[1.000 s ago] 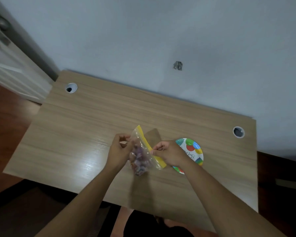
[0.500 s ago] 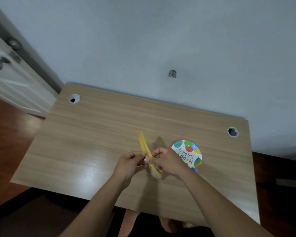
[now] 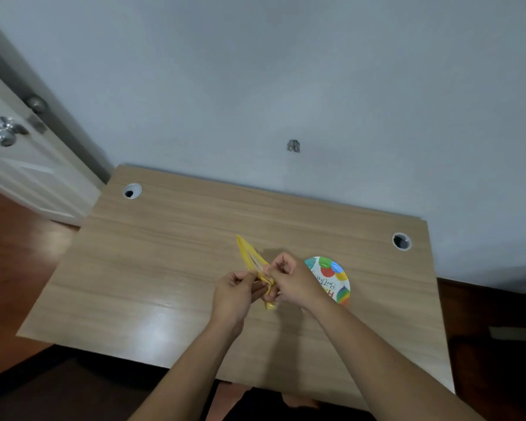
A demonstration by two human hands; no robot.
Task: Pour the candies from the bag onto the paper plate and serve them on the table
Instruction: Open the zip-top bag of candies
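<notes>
I hold the candy bag (image 3: 249,256) above the middle of the wooden table (image 3: 170,268), seen from its yellow zip top. My left hand (image 3: 234,294) pinches one side of the zip strip and my right hand (image 3: 292,281) pinches the other, and a narrow gap shows between the two yellow strips. The candies are hidden below the hands. The colourful paper plate (image 3: 331,278) with balloon print lies flat just right of my right hand, partly covered by my wrist.
Round cable holes sit at the table's back left (image 3: 131,190) and back right (image 3: 401,241). A grey wall runs behind the table. A white door with a metal knob (image 3: 5,133) stands at the far left. Dark wood floor surrounds the table.
The bag turned from side-on, candies visible, to edge-on with the zip top facing me. Both hands came together on the zip strip, whose sides have begun to part.
</notes>
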